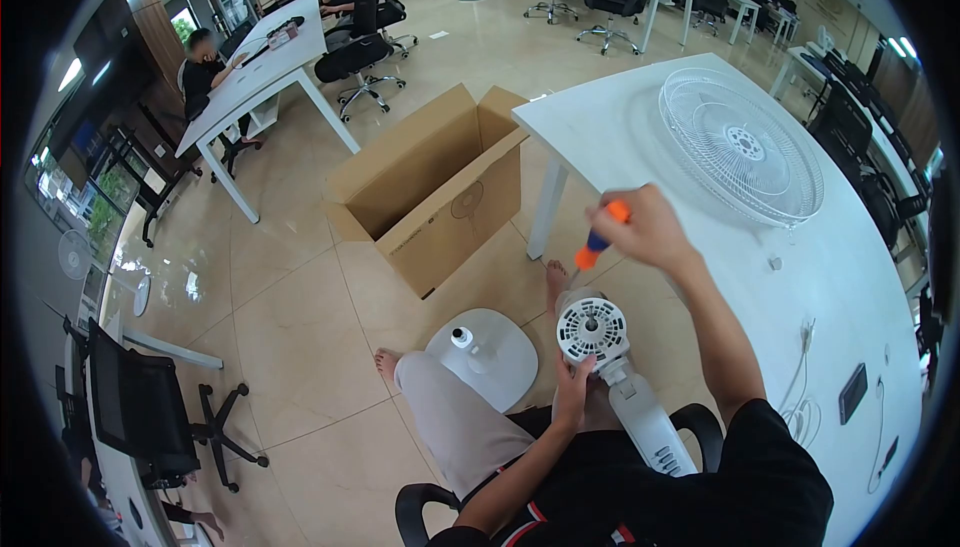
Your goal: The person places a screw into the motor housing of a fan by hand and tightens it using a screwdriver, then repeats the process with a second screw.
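Note:
My right hand (648, 232) is closed around the handle of a screwdriver (590, 255) with an orange and blue grip. Its shaft points down to the far side of the white fan motor head (592, 329); whether the tip touches is hard to see. My left hand (572, 392) grips the motor head from below. From the head, the fan's white column with buttons (650, 425) runs back over my lap. On the floor by my leg lies a white fan base (510, 359) with a short upright socket.
A white table (620, 137) at my right bears a white wire fan grille (742, 147), a phone (853, 393) and a cable (803, 377). An opened cardboard box (450, 217) stands ahead. An office chair (140, 407) is at left; people sit at a far table.

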{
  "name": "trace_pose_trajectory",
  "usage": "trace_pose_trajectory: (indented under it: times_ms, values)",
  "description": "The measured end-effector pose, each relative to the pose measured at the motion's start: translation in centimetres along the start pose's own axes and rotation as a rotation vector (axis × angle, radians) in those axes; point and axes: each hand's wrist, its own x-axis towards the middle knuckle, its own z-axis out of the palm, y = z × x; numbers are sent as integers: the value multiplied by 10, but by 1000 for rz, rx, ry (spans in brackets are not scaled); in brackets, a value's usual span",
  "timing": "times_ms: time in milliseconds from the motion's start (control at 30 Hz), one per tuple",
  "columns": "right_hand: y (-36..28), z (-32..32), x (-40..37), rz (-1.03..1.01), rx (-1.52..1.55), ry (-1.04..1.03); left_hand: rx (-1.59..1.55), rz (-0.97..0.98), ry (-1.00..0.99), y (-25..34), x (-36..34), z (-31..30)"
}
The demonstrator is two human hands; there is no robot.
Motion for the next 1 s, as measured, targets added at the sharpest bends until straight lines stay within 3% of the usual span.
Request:
trace_pose_trajectory:
  times_ms: [100,167,267,400,533,767,867,1000]
  values:
    - [6,-33,-5,234,564,359,22,3,-3,4,-1,0]
    - [15,-55,-16,138,941,482,-3,-13,-5,7,-4,2]
    - [17,-68,-35,238,995,389,-38,7,-19,2,1,0]
    - [43,-74,-70,491,941,174,-58,19,-50,4,-1,3]
    - [70,-77,-90,628,945,364,-54,14,-41,-5,3,-3]
    - [121,-89,-129,769,953,491,-59,-15,-29,5,-5,2]
    - [121,-91,-136,868,809,526,-74,-3,-13,9,-4,4]
    - [149,-84,-156,746,222,545,-55,65,-16,3,-2,3]
